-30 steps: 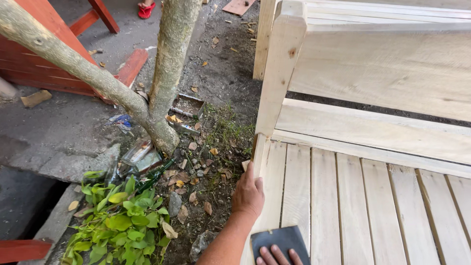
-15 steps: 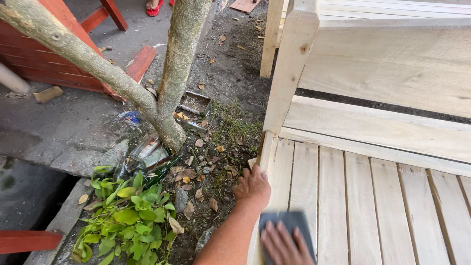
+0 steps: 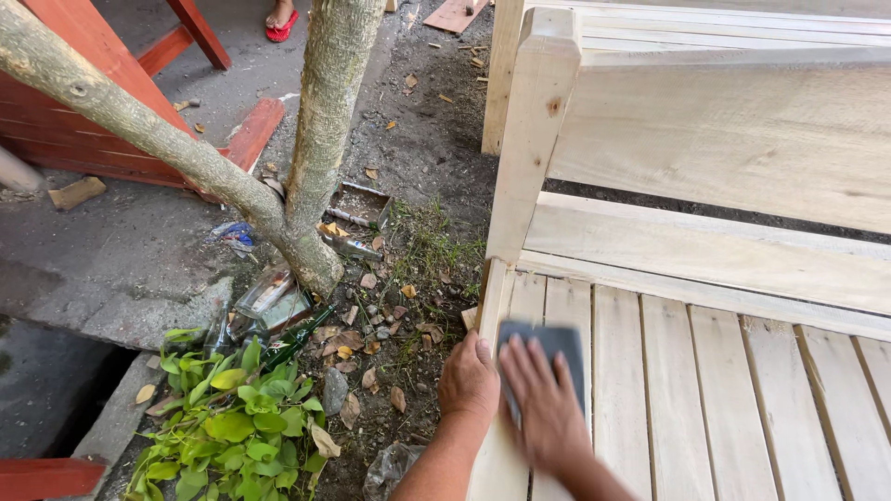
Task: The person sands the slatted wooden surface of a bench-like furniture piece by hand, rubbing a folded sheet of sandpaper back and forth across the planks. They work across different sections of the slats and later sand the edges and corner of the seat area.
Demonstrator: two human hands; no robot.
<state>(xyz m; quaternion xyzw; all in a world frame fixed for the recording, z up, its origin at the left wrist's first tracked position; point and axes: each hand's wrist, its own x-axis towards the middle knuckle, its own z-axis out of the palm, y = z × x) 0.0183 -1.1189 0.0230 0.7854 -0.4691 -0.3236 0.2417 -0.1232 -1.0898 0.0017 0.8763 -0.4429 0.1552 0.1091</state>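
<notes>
Right hand (image 3: 548, 404) flat on dark sanding pad (image 3: 548, 348), pressing bench (image 3: 687, 390) slats. Left hand (image 3: 469, 380) beside it grips bench edge. Best: even pressure, stroke along grain.

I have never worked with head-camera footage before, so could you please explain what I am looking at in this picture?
There is no machine here: the camera sits on a person's head and looks down, so the two bare hands coming in from the bottom edge are the wearer's own. The right hand, blurred by motion, presses flat on a dark sanding pad lying on the slatted seat of an unpainted wooden bench. The left hand grips the seat's left edge. Left of the bench is bare ground with a forked tree trunk, dry leaves, a green plant and some bottles at the tree's foot. At the top, another person's foot in a red sandal shows beside red-painted wood.
</notes>
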